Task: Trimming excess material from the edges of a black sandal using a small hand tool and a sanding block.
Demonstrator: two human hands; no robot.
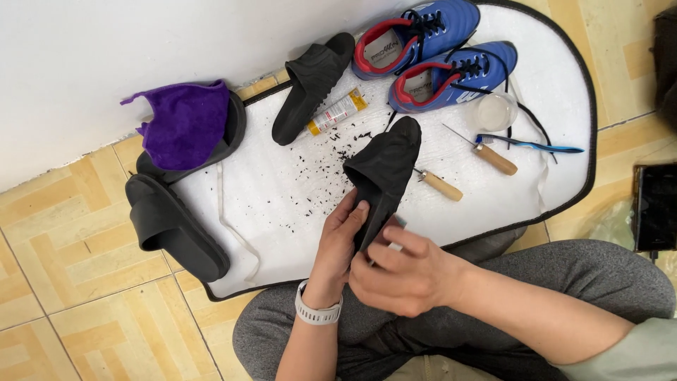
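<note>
1. The left hand, wearing a white wristband, grips the near end of a black slide sandal from its left side, thumb laid on the sandal's upper face.
2. The right hand closes around the same end from below and the right; a small pale object shows at its fingers, too hidden to identify.
3. The sandal extends away from both hands, held over the near edge of a white mat with a dark border.
4. Black crumbs are scattered on the mat just beyond the sandal's left side.
5. A wooden-handled tool lies just right of the sandal; blue sports shoes sit at the far edge.
</note>
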